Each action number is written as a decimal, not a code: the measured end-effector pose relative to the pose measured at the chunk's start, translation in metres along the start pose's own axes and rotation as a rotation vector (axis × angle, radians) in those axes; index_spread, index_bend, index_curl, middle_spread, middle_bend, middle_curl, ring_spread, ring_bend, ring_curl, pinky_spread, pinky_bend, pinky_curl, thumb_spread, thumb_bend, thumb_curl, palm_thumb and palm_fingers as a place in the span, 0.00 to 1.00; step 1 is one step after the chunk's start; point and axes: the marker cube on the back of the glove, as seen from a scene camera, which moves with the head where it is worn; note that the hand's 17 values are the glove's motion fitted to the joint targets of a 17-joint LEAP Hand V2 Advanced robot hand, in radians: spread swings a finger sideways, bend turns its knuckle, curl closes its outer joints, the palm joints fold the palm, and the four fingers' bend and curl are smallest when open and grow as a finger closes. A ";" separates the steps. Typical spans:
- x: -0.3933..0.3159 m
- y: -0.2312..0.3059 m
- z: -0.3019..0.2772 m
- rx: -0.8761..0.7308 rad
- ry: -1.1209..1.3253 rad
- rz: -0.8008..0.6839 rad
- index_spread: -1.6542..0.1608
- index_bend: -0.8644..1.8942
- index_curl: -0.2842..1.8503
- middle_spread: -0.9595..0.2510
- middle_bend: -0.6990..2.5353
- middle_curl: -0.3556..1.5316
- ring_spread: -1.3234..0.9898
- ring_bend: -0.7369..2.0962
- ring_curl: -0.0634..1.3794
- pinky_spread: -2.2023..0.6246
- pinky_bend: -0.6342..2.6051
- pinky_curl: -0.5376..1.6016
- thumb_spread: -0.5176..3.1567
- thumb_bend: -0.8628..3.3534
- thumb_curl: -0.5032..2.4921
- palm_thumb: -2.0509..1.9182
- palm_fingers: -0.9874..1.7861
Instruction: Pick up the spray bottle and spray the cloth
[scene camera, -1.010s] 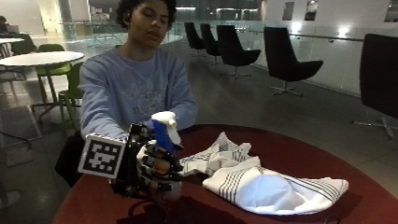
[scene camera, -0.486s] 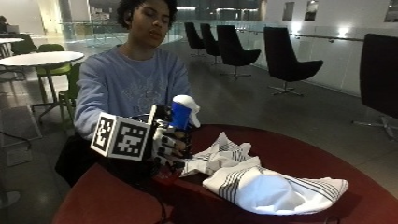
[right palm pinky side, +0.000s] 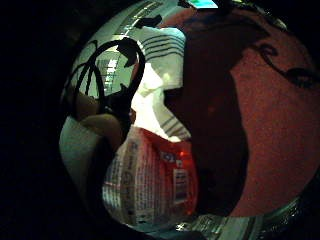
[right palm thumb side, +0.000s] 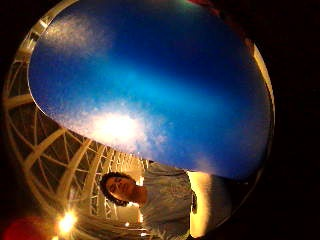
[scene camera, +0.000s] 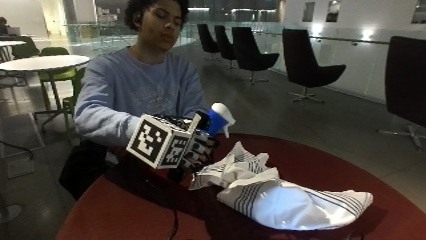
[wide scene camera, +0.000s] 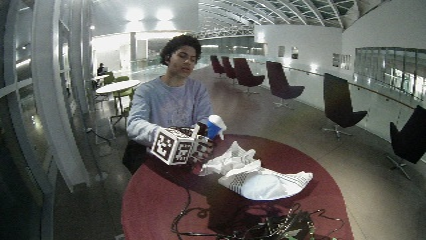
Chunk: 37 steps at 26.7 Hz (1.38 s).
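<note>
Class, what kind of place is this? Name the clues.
Probably a public atrium or lounge: rows of black swivel chairs, a white round café table and an arched glass roof.

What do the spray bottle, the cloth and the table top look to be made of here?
Spray bottle: likely plastic, with a smooth blue and white head and a printed label on the body. Cloth: soft woven fabric, white with dark stripes, crumpled into folds. Table: matte dark red top; the material underneath cannot be told.
</note>
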 end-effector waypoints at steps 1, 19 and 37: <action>-0.001 -0.001 0.002 -0.011 0.011 0.019 0.79 0.37 0.32 0.71 0.35 0.44 0.54 0.47 0.32 0.81 0.28 0.41 0.31 0.20 0.37 0.75 0.78; -0.009 -0.022 0.031 -0.166 0.115 0.182 0.80 0.37 0.33 0.71 0.34 0.45 0.54 0.47 0.32 0.82 0.27 0.42 0.32 0.20 0.38 0.75 0.78; -0.006 -0.031 0.039 -0.163 0.168 0.228 0.80 0.36 0.33 0.71 0.34 0.45 0.54 0.47 0.32 0.82 0.27 0.42 0.33 0.20 0.38 0.75 0.78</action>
